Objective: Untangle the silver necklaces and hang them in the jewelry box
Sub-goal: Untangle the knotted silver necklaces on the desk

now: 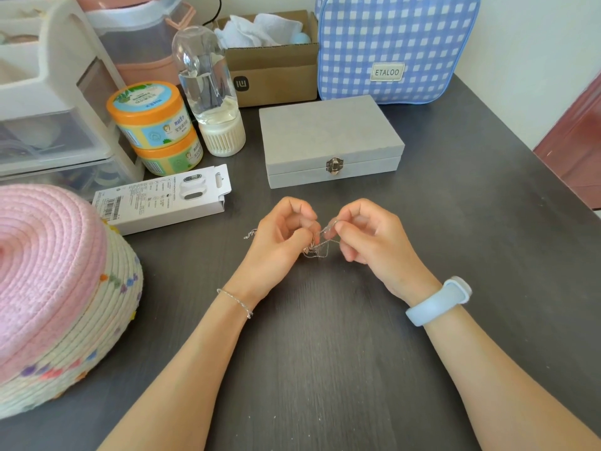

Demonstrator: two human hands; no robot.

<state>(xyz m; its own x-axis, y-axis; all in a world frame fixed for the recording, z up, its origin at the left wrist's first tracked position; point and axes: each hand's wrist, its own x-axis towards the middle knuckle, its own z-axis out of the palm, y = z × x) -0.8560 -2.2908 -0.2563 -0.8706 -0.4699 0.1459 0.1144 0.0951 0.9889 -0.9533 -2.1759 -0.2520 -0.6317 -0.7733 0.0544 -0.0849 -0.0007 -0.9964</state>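
Note:
A tangle of thin silver necklaces (320, 245) hangs between my two hands just above the dark table. My left hand (279, 242) pinches the chains with curled fingers, and a loose chain end sticks out to its left. My right hand (367, 236) pinches the same tangle from the right side. The grey velvet jewelry box (328, 131) stands behind my hands with its lid down and its metal clasp facing me.
A pink and cream woven basket (58, 288) fills the left edge. Behind it are a white carton (162, 200), two orange-lidded jars (153, 118), a clear bottle (208, 92), plastic drawers, a cardboard box and a blue checked bag (390, 43). The table's right edge runs diagonally.

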